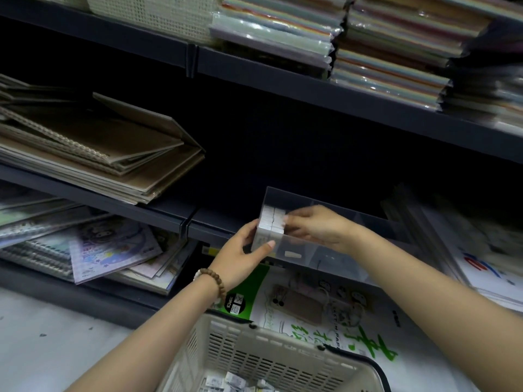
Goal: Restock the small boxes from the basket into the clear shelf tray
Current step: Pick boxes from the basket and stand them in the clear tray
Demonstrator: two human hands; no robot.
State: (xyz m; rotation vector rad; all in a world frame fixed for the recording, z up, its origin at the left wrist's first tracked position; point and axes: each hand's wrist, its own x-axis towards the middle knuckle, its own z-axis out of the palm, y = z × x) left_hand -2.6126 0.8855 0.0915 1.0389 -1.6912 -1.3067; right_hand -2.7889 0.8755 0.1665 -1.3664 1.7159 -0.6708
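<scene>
A clear shelf tray [325,257] sits on the dark middle shelf. Several small white boxes [270,222] stand packed at its left end. My left hand [240,256] grips the tray's left front corner from outside, thumb on the clear wall. My right hand [314,226] reaches inside the tray, with its fingertips pressed against the right side of the box stack. Below, a beige slotted basket [271,357] holds more small boxes [232,383] at its bottom.
Brown spiral notebooks [99,154] are stacked on the same shelf to the left. Colourful paper packs [382,46] fill the shelf above. Patterned notebooks [107,247] and a green-and-white paper pack [311,306] lie on the lowest level. Plastic-wrapped packs [467,244] lie right of the tray.
</scene>
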